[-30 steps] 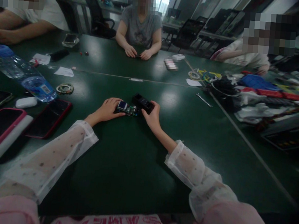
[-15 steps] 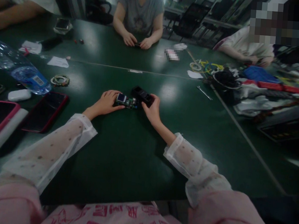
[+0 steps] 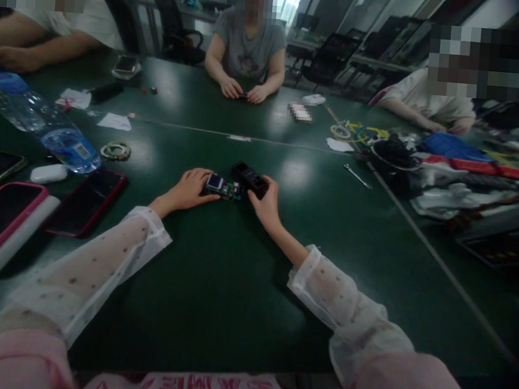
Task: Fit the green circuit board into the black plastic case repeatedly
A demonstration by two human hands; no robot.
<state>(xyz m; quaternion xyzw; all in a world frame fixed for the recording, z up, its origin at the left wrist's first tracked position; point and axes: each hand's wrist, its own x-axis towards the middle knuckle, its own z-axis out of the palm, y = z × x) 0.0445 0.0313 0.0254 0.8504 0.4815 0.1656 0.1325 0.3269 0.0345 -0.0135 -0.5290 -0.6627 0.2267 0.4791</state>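
At the middle of the green table, my left hand grips the left end of a small circuit board with a little screen facing up. My right hand holds a black plastic casing by its right end, with openings showing in its face. Board and casing lie close side by side, the casing behind and to the right. Whether they touch is hard to tell.
Phones, a white case, a water bottle and a bracelet lie left. A wrench and a pile of cables and tools are right. Three people sit around the far side.
The whole view has shifted, so the table and objects sit slightly lower in the picture. Both hands keep their hold on the board and the casing.
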